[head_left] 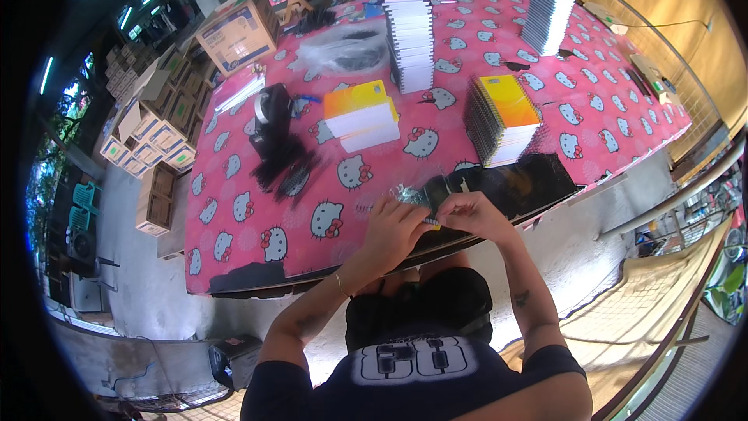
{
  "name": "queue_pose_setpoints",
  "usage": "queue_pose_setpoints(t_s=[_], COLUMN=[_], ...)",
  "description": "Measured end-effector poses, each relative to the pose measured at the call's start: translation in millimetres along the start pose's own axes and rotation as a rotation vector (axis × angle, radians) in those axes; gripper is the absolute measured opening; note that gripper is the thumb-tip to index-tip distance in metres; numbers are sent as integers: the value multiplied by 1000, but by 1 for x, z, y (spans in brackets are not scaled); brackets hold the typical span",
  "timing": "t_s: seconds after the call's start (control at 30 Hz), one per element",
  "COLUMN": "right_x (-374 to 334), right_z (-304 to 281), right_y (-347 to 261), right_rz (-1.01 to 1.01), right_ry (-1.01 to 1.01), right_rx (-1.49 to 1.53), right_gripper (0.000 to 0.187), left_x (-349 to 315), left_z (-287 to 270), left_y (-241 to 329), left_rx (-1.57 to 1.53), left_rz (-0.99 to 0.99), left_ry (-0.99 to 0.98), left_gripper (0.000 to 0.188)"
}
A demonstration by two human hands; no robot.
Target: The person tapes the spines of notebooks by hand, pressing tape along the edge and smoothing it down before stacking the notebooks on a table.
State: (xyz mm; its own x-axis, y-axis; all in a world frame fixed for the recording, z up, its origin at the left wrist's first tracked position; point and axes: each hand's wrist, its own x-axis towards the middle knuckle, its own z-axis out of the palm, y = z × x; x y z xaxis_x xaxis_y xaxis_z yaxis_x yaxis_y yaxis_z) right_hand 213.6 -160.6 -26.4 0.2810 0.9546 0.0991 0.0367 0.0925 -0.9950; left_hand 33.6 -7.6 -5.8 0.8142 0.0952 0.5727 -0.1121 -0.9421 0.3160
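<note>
At lower centre the left hand (396, 224) and right hand (470, 214) pinch a mostly hidden coiled notebook (431, 222); right of centre, the coiled stack (505, 121) looks done, the mid-frame yellow stack (362, 117) seemingly left.

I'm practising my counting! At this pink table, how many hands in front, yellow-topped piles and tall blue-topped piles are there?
Hands in front: 2 (left hand, right hand)
Yellow-topped piles: 2 (left pile, right pile)
Tall blue-topped pile: 1
Total: 5
</note>
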Motion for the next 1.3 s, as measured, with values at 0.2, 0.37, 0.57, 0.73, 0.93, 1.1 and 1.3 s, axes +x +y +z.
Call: queue_pose_setpoints(t_s=[0.2,0.37,0.57,0.73,0.93,1.1,1.3], right_x=[4,1,-4,-6,11,11,-66], right_z=[25,44,13,-112,-161,-166,-127], right_y=[-18,-19,-64,-78,-51,-52,-77], right_rz=[-180,-138,-403,-340,-213,-195,-327], right_ry=[124,329,629,930,583,547,1005], right_rx=[-323,-602,-683,-838,-275,-229,-763], right_gripper=[13,15,28,70,64,65,60], left_x=[-1,-3,47,196,224,220,148], left_z=[-4,1,-34,-26,73,76,-11], left_y=[2,6,-2,-3,-44,-46,-105], left_rx=[36,113,58,-92,-459,-442,159], left_rz=[-3,51,51,405,356,313,195], left_ry=[-48,-15,28,479,85,-14,370], left_gripper=[23,27,28,30,28,33,37])
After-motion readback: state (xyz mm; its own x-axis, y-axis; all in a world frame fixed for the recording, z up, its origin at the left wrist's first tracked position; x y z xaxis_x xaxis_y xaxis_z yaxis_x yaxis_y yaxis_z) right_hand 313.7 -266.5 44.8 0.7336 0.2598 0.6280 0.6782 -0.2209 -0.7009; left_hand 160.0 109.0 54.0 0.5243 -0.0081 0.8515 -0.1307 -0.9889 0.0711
